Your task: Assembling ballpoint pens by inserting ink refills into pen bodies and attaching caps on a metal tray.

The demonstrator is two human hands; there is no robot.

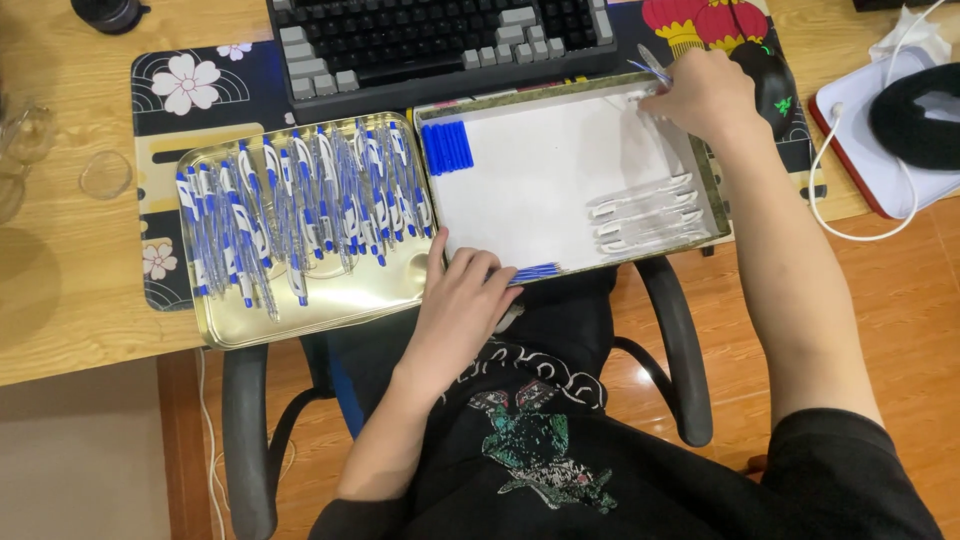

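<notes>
Hands apart, your right hand pinching a clear pen barrel at the white tray's far corner, your left hand closed on blue refills at its near edge, gold tray of pens alongside.

Head view, steeply down, close.

Two trays, one keyboard

A glossy gold metal tray holds shiny plastic pens; beside it, the box is lined matt white.
</notes>
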